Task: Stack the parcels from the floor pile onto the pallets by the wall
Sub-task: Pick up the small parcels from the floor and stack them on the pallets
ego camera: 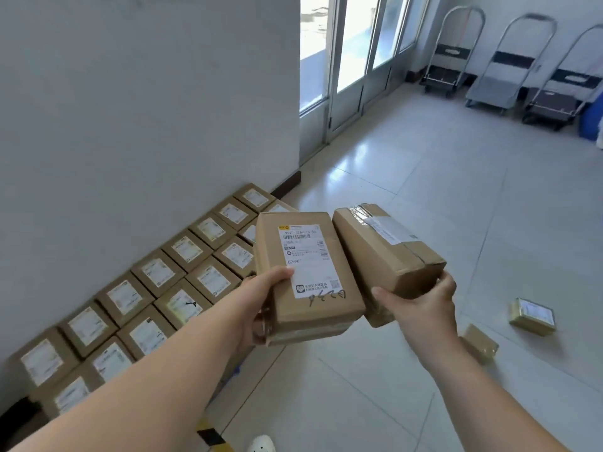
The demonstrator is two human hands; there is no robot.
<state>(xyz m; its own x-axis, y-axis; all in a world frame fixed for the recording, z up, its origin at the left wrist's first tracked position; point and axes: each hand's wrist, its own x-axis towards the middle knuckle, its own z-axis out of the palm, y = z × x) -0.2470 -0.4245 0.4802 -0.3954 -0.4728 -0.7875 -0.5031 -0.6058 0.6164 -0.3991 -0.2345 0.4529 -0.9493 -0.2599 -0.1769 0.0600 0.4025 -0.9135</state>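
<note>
My left hand grips a brown cardboard parcel with a white shipping label on top, thumb on the label's edge. My right hand grips a second taped brown parcel by its near end, tilted to the right. Both are held in the air above the tiled floor, side by side and almost touching. To the left, along the wall, two rows of labelled parcels lie flat on a low stack; the pallet under them is mostly hidden.
Two small parcels lie on the floor at the right, one with a label up, one partly behind my right forearm. Three platform trolleys stand by the far wall. Glass doors are behind. A white shoe shows at the bottom edge.
</note>
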